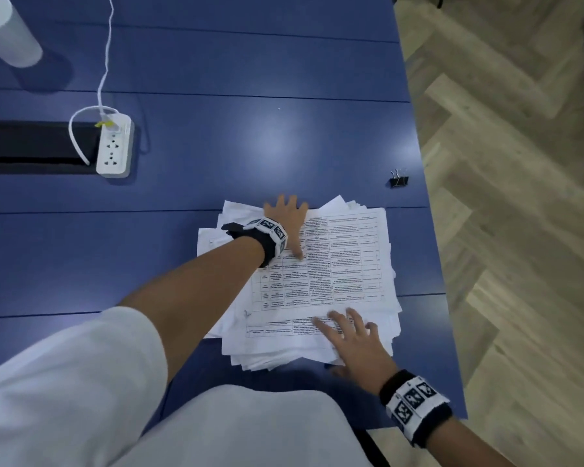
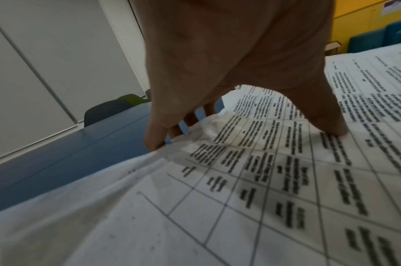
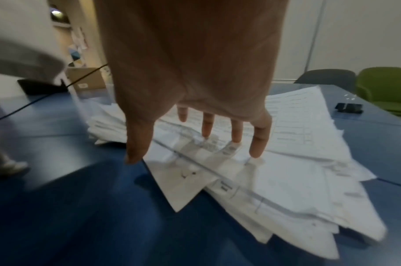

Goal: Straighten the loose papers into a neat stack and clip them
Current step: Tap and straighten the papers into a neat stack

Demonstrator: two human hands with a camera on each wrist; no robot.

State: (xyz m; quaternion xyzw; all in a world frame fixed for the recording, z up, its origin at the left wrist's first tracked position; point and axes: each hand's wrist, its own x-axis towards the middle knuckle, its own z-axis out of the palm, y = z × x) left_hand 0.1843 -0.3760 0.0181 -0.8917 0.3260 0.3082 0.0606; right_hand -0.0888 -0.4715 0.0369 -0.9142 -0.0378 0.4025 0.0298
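White papers (image 1: 348,264) lie under both hands' fingers (image 1: 338,320)

— Where is your left hand (image 1: 285,217)?

— Your left arm reaches forward, bare below a pushed-up white sleeve (image 1: 81,375), with a black band carrying square markers round the wrist. The hand lies palm down, its fingers (image 2: 154,138) straight and bent down at the tips over the far side, the thumb (image 2: 327,124) spread wide apart and pressing down flat.

— And your right hand (image 1: 354,345)?

— It comes in from the near right, the same kind of marked band on its wrist. The palm faces down, fingers (image 3: 258,142) straight and fanned, the thumb (image 3: 138,144) held off to the side. The fingertips point downward; whether they touch anything cannot be told through the blur.
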